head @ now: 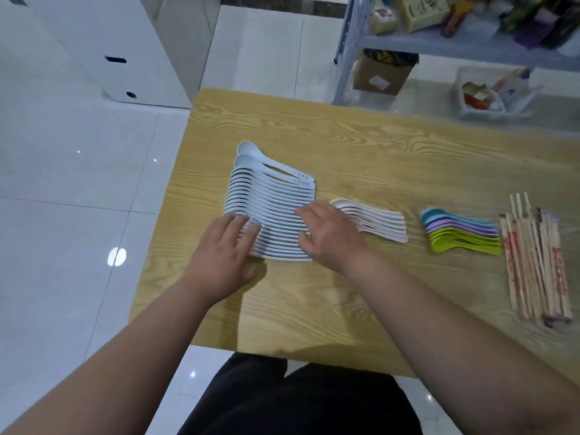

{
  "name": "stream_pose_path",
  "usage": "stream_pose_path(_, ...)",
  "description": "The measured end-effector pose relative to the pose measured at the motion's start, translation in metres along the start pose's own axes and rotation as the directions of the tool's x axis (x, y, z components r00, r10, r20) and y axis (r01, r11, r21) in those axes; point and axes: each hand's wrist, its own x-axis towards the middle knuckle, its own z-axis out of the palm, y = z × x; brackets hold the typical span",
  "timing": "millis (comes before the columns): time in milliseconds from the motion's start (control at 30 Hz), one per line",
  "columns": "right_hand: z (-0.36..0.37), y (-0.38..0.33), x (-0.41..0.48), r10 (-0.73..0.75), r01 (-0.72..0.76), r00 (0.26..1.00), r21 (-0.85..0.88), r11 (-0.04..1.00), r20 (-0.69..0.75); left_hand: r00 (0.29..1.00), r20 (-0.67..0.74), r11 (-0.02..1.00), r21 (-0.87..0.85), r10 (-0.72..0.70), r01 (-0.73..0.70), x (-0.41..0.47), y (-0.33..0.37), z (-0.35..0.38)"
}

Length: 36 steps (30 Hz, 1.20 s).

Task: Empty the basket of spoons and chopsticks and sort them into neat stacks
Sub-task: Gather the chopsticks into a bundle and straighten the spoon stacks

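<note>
Left hand (226, 246) and right hand (326, 233) rest at centre frame on one row of roughly twenty white spoons (273, 199). The left fingers lie straight and spread on the bowls, and the right fingers are loosely bent over the handles. Rightward on the table (314, 309) lie about six cream spoons (376, 219), about seven coloured spoons (458, 233) and a chopstick bundle (533, 262) too blurred to count.

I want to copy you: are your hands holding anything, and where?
Nothing is gripped. The left hand presses the white spoons at their bowl ends, the right hand at their handle ends.

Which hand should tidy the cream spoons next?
Right. The right hand lies on the handle ends of the white spoons, next to the cream spoons; the left hand sits at the bowl ends.
</note>
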Motion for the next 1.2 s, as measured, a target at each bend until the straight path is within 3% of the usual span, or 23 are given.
stream_pose_path(133, -0.004, -0.012, 0.068, 0.143, -0.147, 0.986, 0.051, 0.988, 0.088, 0.989, 0.137, 0.997, 0.053, 0.051, -0.059, 0.019, -0.019, 0.004)
stream_pose_path(300, 0.005, 0.001, 0.133, 0.304, -0.324, 0.938, 0.108, 0.940, 0.168, 0.966, 0.191, 0.976, 0.096, 0.173, -0.194, 0.037, -0.021, 0.024)
stream_pose_path(433, 0.015, 0.012, 0.155, 0.334, -0.359, 0.906, 0.053, 0.932, 0.261, 0.961, 0.196, 0.968, 0.124, 0.194, -0.221, 0.044, -0.018, 0.035)
stream_pose_path(533, 0.020, 0.018, 0.165, 0.309, -0.325, 0.926, 0.040, 0.945, 0.216, 0.964, 0.167, 0.968, 0.111, 0.205, -0.225, 0.047, -0.022, 0.040)
stream_pose_path(700, 0.021, 0.015, 0.159, 0.373, -0.418, 0.901, 0.216, 0.882, 0.220, 0.963, 0.147, 0.963, 0.117, 0.224, -0.242, 0.045, -0.024, 0.042)
stream_pose_path(900, 0.035, 0.010, 0.140, 0.334, -0.367, 0.930, 0.313, 0.876, 0.155, 0.967, 0.109, 0.963, 0.116, 0.231, -0.243, 0.047, -0.025, 0.042)
stream_pose_path(1033, 0.048, 0.017, 0.137, 0.208, -0.229, 0.970, 0.194, 0.954, 0.124, 0.969, 0.086, 0.962, 0.129, 0.230, -0.239, 0.047, -0.025, 0.042)
stream_pose_path(1200, 0.062, 0.016, 0.123, 0.282, -0.279, 0.959, 0.082, 0.957, -0.035, 0.972, 0.094, 0.966, 0.131, 0.213, -0.224, 0.049, -0.024, 0.044)
